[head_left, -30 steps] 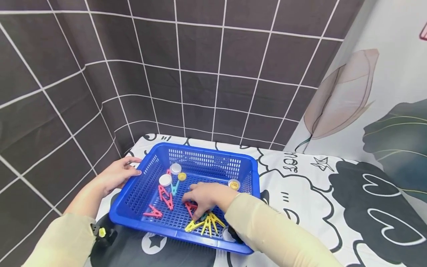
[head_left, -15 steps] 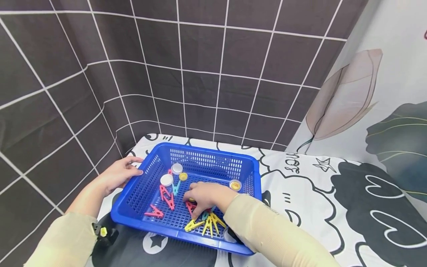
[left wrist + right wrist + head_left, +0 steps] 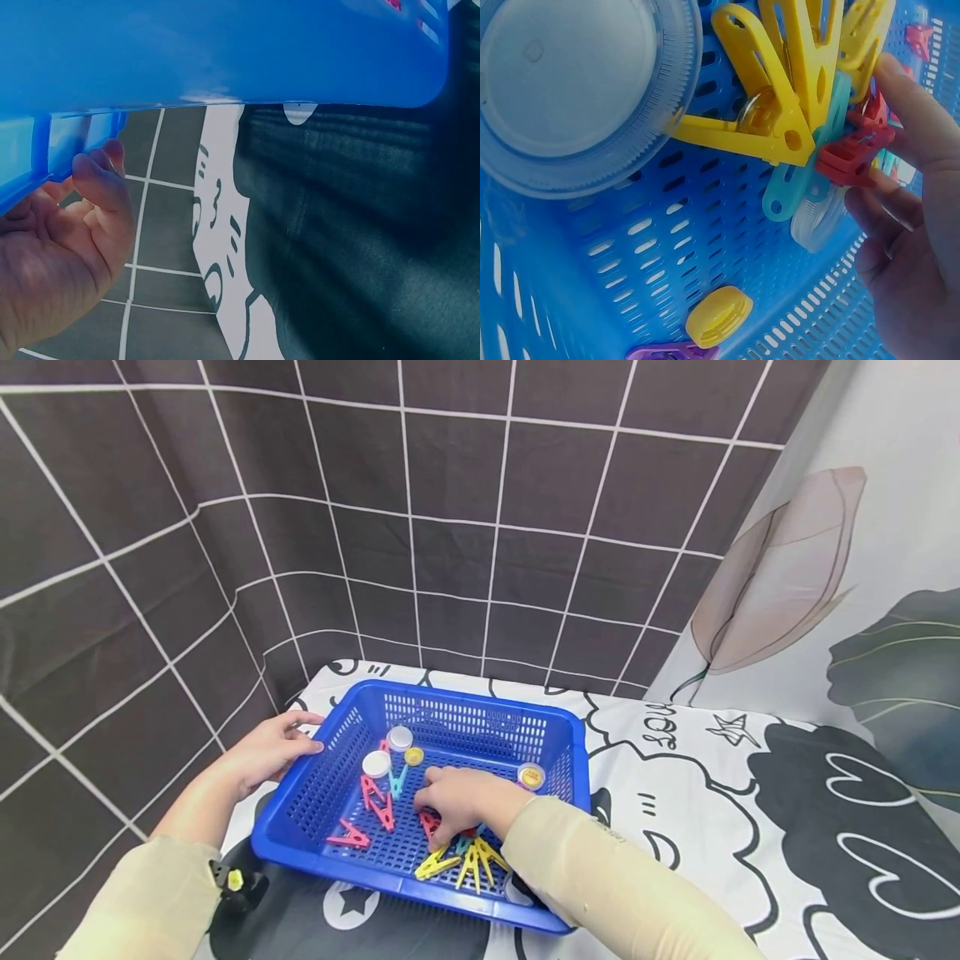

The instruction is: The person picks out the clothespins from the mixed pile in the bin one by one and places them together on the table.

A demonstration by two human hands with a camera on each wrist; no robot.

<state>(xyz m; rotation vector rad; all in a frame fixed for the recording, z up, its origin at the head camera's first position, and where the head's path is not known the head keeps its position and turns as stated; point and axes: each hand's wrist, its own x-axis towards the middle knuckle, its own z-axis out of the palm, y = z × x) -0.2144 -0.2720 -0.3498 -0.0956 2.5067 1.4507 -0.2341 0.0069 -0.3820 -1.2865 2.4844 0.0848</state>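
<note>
Right wrist view: red plastic clothespin (image 3: 853,156) directly at fingertips of right hand (image 3: 915,247), between thumb and lower fingers. Head view: same clothespin inside blue perforated basket (image 3: 330,875), near the middle, toward the near side. Long axis, as far as visible, roughly near-to-far with slight slant; far end hidden under right hand. Right hand clearly nearer; well to the right of left hand (image 3: 270,752).

Appearance: solid red, slotted arms, foreshortened at wrist. Overlapping teal clothespin (image 3: 776,199) in that view; contact unclear.

Hands: right partly closed, fingers bent, thumb apart from fingertips; cannot tell whether clothespin firmly pinched. Left with fingers curled at basket's left rim, gripping it.

Farther out: yellow clothespins (image 3: 802,60) just beside, yellow cap (image 3: 720,315) and purple clothespin (image 3: 671,352) apart. White lids (image 3: 377,764) toward far left of basket. Beneath basket, black-and-white printed cloth (image 3: 697,785); behind, dark grid-patterned curtain (image 3: 450,560).
</note>
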